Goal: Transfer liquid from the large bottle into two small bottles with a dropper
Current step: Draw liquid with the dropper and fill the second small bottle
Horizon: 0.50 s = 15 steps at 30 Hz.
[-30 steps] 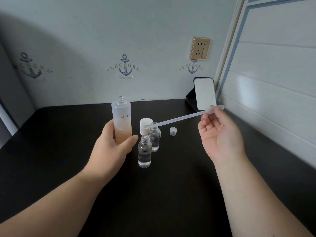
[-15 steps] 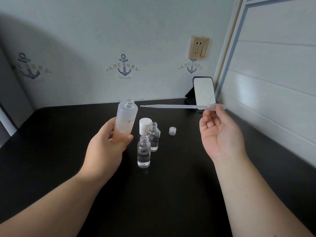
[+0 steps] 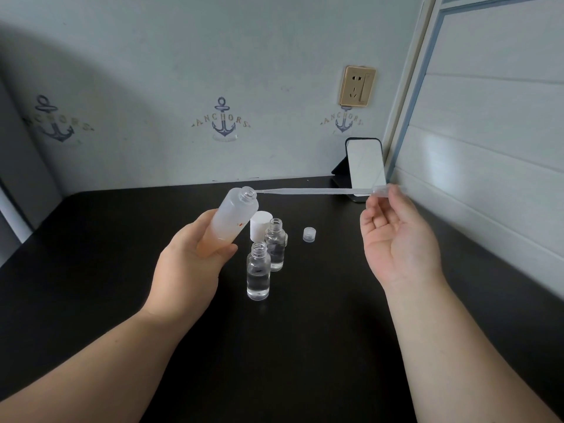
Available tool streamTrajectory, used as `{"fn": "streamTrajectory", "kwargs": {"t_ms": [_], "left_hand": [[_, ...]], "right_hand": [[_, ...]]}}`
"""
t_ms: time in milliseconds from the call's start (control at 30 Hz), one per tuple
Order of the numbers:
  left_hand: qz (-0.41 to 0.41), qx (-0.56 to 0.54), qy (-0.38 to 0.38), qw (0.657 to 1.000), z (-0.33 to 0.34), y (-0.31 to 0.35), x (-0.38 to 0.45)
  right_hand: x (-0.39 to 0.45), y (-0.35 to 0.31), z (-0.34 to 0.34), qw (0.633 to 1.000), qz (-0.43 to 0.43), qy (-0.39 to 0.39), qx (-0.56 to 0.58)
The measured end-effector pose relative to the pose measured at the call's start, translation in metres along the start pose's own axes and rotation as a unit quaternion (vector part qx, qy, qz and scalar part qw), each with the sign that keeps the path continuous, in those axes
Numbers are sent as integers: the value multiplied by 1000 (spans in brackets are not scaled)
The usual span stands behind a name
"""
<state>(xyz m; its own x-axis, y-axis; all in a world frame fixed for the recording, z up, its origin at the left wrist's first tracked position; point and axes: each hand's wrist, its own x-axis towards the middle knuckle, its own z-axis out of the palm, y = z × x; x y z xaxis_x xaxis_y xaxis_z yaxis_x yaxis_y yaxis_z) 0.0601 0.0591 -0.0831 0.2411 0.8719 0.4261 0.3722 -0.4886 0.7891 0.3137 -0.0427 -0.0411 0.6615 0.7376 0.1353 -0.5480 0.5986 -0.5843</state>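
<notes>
My left hand (image 3: 192, 264) grips the large frosted bottle (image 3: 233, 219), lifted off the table and tilted to the right, with peach liquid pooled at its lower end. My right hand (image 3: 396, 239) pinches the bulb of a long clear dropper (image 3: 317, 190), which lies almost level. Its tip touches the bottle's open mouth. Two small clear bottles stand uncapped below, the near one (image 3: 258, 276) and the far one (image 3: 275, 247), each partly filled with clear liquid.
A white cap (image 3: 260, 225) stands behind the small bottles and a small clear cap (image 3: 309, 234) lies to their right on the black table (image 3: 91, 254). A phone (image 3: 364, 166) leans on a stand in the back right corner, close to the panelled wall.
The large bottle rose from the table and tilted right. The dropper swung up from the small bottles to level, and its tip moved left to the large bottle's mouth.
</notes>
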Motion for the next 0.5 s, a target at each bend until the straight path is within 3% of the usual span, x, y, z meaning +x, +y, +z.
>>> {"fn": "streamTrajectory", "kwargs": {"t_ms": [267, 500], "left_hand": [[14, 72, 17, 997, 1, -10, 3], [28, 95, 7, 995, 2, -8, 0]], "right_hand": [[0, 0, 1, 999, -18, -15, -47], [-5, 5, 3, 994, -10, -72, -79]]}}
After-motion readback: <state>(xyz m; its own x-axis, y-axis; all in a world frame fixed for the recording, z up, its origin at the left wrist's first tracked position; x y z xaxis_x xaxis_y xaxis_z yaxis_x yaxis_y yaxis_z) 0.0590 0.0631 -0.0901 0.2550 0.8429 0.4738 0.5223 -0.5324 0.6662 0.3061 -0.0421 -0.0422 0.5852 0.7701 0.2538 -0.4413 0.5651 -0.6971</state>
